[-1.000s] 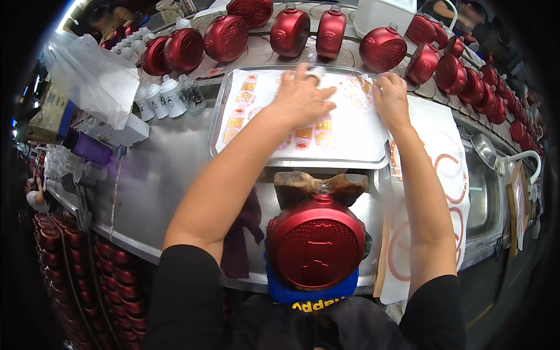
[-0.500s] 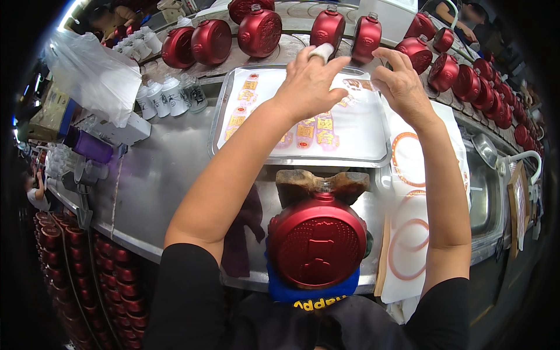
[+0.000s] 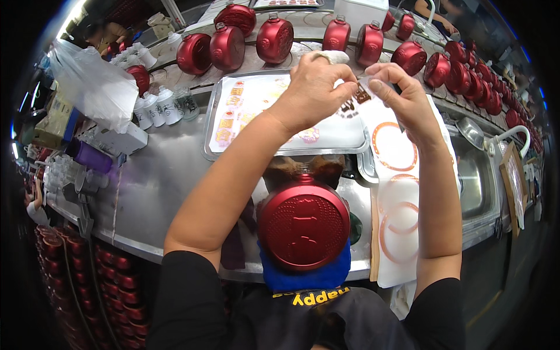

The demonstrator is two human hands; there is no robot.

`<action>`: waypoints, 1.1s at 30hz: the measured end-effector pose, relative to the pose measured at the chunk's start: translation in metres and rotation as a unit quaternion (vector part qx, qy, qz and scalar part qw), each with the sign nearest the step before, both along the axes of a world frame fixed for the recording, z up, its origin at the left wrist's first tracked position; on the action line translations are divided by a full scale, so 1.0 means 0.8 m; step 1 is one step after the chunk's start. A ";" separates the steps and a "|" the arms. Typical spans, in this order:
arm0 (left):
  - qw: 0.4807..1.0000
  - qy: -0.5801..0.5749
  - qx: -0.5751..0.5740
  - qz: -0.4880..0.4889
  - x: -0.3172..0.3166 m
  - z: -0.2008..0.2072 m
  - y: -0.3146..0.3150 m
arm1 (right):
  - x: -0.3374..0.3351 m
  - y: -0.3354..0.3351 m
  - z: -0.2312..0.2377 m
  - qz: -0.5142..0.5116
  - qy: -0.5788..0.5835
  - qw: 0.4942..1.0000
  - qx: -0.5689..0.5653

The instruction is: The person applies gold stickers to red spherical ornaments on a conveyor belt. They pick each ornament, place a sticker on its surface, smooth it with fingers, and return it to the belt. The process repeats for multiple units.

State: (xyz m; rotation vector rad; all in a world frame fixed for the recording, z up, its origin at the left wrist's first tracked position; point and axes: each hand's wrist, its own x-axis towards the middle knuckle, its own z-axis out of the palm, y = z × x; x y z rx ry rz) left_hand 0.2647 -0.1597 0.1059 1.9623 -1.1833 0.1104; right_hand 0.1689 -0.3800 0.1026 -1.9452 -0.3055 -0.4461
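My left hand (image 3: 319, 87), a white wrap (image 3: 333, 56) on one finger, has its thumb and fingers closed on a small clear decal strip (image 3: 356, 99) with dark characters. From the other side my right hand (image 3: 402, 96) pinches the same strip. Both hands are over the right end of a metal tray (image 3: 211, 131), where yellow and pink decals (image 3: 232, 108) lie on white paper. Below them, a round, flat, dark red bottle (image 3: 304, 224) with raised relief lies face up on a blue cloth (image 3: 306, 277). Its neck rests in a notched brown block (image 3: 326, 166).
Red bottles (image 3: 274, 39) stand along a curved conveyor at the back. Ring-printed paper sheets (image 3: 396, 186) lie right of the bottle, beside a sink (image 3: 475, 181). At left are white dropper bottles (image 3: 160, 108), a plastic bag (image 3: 93, 81) and a purple container (image 3: 90, 156). Co-workers are beyond.
My hands have come closer together, and the dark decal strip is now stretched between their fingertips. The view has shifted slightly, so the tray and red bottle appear further left.
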 end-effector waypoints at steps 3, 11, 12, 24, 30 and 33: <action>0.999 -0.010 -0.045 0.013 -0.026 0.000 0.034 | -0.007 -0.057 -0.021 -0.095 0.041 0.992 -0.069; 0.927 0.221 -0.262 0.154 -0.188 -0.070 0.163 | 0.005 -0.148 -0.192 -0.309 0.123 0.845 -0.419; 0.911 0.252 -0.281 0.164 -0.209 -0.079 0.169 | 0.004 -0.148 -0.198 -0.338 0.151 0.820 -0.436; 0.844 0.461 -0.262 0.078 -0.236 -0.120 0.177 | -0.130 0.016 0.037 -0.102 -0.027 0.927 -0.359; 0.882 0.398 -0.233 0.090 -0.231 -0.124 0.176 | -0.175 0.105 0.116 0.099 -0.066 0.961 -0.248; 0.905 0.341 -0.222 0.124 -0.240 -0.119 0.178 | -0.164 0.142 0.084 0.128 -0.026 0.960 -0.249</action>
